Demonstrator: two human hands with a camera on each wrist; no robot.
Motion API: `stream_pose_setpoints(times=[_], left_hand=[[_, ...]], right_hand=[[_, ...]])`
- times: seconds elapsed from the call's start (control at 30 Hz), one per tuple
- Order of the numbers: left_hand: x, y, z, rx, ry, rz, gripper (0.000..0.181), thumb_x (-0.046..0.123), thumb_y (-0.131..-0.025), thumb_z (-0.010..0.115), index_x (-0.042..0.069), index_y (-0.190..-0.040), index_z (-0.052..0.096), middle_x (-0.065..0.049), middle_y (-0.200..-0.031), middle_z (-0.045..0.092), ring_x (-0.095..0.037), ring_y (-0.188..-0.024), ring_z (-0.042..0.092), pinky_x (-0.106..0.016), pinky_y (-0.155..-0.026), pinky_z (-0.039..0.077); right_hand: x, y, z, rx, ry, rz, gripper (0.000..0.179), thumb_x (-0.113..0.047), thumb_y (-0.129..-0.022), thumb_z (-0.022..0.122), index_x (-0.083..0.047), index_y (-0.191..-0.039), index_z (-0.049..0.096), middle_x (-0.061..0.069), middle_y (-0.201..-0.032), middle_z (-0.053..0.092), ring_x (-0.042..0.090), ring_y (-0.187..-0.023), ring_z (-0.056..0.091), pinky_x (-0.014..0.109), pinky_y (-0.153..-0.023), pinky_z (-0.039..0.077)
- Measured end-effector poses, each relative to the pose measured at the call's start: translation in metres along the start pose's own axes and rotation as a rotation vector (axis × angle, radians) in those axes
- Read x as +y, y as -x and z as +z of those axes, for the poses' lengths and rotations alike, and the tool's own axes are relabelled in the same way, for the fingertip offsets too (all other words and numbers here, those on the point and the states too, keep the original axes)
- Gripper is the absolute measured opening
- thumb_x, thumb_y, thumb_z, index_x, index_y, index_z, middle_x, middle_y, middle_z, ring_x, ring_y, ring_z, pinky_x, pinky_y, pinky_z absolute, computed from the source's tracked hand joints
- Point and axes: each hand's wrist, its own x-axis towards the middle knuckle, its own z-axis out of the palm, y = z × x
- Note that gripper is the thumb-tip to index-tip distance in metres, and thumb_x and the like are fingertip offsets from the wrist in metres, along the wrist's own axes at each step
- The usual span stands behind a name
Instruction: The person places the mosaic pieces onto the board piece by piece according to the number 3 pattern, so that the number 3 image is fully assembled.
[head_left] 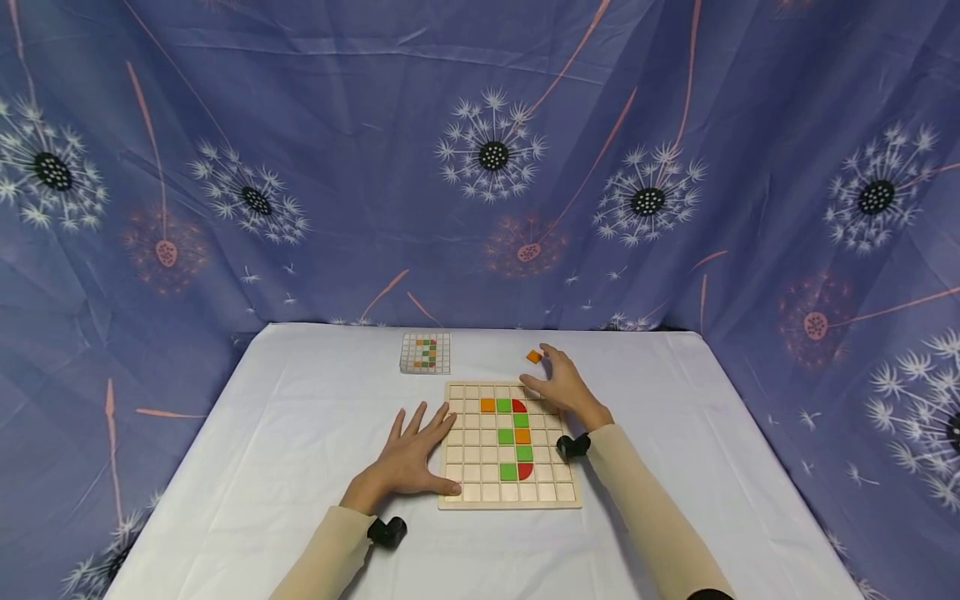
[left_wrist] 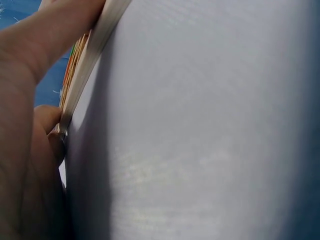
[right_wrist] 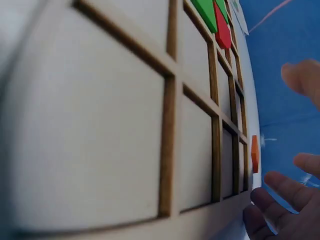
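Note:
A wooden grid board (head_left: 555, 493) lies on the white table, with green and orange square tiles and red quarter-round tiles in some of its cells. At its left edge, my left hand (head_left: 408, 457) rests with fingers spread, the thumb on the near left corner and fingertips along the side. Beyond the board's far edge lies a loose orange square tile (head_left: 534, 357). My right hand (head_left: 566, 387) reaches over the far right of the board toward it, thumb and fingers apart, fingertips close beside the tile. In the right wrist view, the orange tile (right_wrist: 255, 154) shows past the board, with nothing between the fingers.
Behind the board to the left lies a small pattern card (head_left: 425, 353) printed with a grid and coloured shapes. The white tablecloth (head_left: 300, 433) runs back to a blue curtain (head_left: 375, 167) with dandelion prints. Black cameras sit on both wrists.

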Motion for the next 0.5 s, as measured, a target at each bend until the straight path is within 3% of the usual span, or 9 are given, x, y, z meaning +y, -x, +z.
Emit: stream_pose_setpoints(times=[0.27, 0.5], left_hand=[[-0.003, 0.002, 0.000, -0.018, 0.004, -0.012, 0.121, 0.076, -0.071, 0.076, 0.019, -0.165, 0.025, -0.003, -0.174, 0.013, -0.042, -0.160, 0.002, -0.067, -0.124, -0.008], [-0.002, -0.001, 0.000, -0.019, 0.007, -0.004, 0.121, 0.076, -0.071, 0.076, 0.020, -0.165, 0.025, -0.003, -0.174, 0.013, -0.041, -0.160, 0.001, -0.067, -0.124, -0.009]], right_hand=[[0.002, -0.016, 0.003, 0.024, -0.046, 0.060, 0.075, -0.032, -0.097, 0.069, 0.004, -0.155, 0.038, 0.028, -0.145, 0.052, 0.044, -0.135, 0.049, 0.059, -0.115, 0.041], [0.002, -0.022, 0.003, 0.061, -0.083, 0.083, 0.063, -0.018, -0.098, 0.069, 0.009, -0.149, 0.045, 0.030, -0.138, 0.057, 0.042, -0.125, 0.056, 0.055, -0.109, 0.048]])
